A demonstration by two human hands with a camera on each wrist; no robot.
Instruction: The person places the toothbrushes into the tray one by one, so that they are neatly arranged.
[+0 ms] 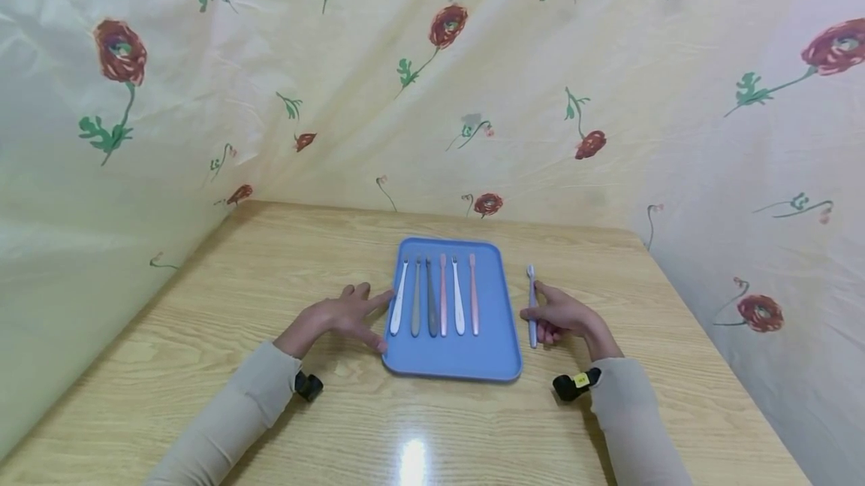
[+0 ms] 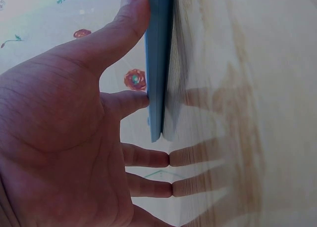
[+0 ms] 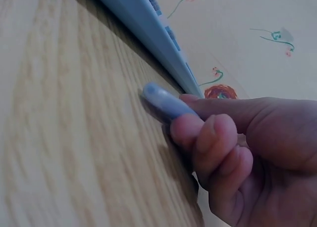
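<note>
My right hand point(image 1: 564, 313) pinches a lavender-blue toothbrush point(image 1: 532, 332) just off the tray's right side, its head pointing away from me. In the right wrist view the brush's rounded handle end point(image 3: 166, 101) sticks out between thumb and curled fingers, close to the wooden surface. My left hand point(image 1: 345, 315) is spread, with thumb and a finger touching the left edge of a blue tray point(image 1: 453, 362). Side by side in the tray lie several toothbrushes: white point(image 1: 399, 298), grey point(image 1: 415, 306), dark grey point(image 1: 431, 306), pink point(image 1: 443, 298), another white point(image 1: 459, 302) and another pink point(image 1: 474, 298).
The tray sits on a light wooden table point(image 1: 324, 426). Behind and at both sides hangs a cream cloth point(image 1: 351, 95) printed with red flowers. Black wrist cameras are strapped to both arms, near the cuffs.
</note>
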